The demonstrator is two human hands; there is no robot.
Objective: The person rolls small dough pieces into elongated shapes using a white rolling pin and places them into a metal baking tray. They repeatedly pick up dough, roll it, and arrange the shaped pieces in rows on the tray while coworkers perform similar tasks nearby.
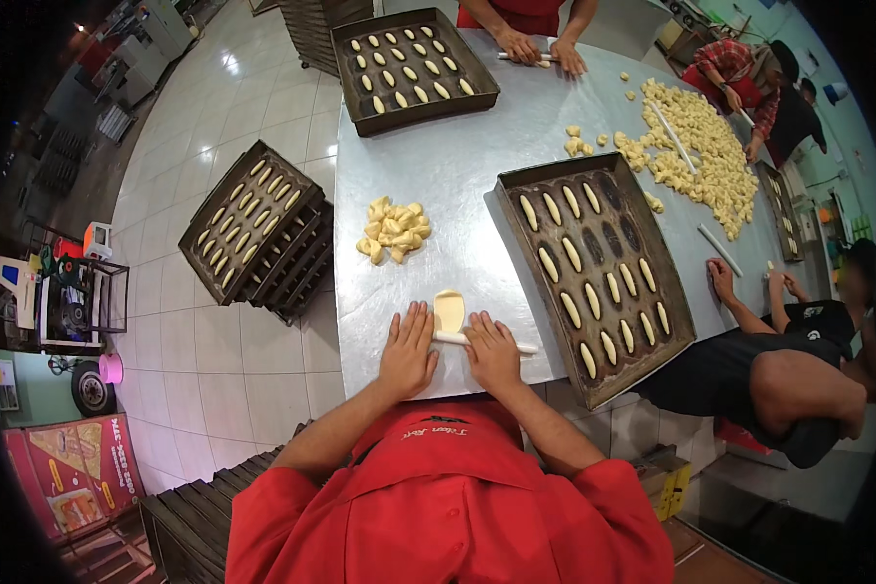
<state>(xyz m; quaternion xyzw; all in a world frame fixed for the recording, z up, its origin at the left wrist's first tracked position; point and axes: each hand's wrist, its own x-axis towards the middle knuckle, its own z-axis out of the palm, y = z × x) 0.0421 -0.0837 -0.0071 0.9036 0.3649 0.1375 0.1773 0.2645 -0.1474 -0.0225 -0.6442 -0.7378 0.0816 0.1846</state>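
A flattened oval of dough [449, 312] lies on the metal tabletop in front of me. Just below it is a white rolling pin [450, 337], touching the dough's near edge. My left hand [409, 352] lies flat over the pin's left end, fingers extended. My right hand [493, 352] rests palm down across the pin, whose right end sticks out beyond it. Whether the fingers curl around the pin cannot be seen. Beyond my left hand sits a small pile of dough pieces [394, 228]. A baking tray [512, 212] with shaped dough sticks and several unfilled hollows stands to the right.
Another filled tray [427, 118] stands at the table's far left. Stacked trays [182, 252] are on the floor at left. A large dough heap [690, 146] and a loose rolling pin [720, 250] lie at right. Co-workers' hands [518, 48] are across the table; more people are at right.
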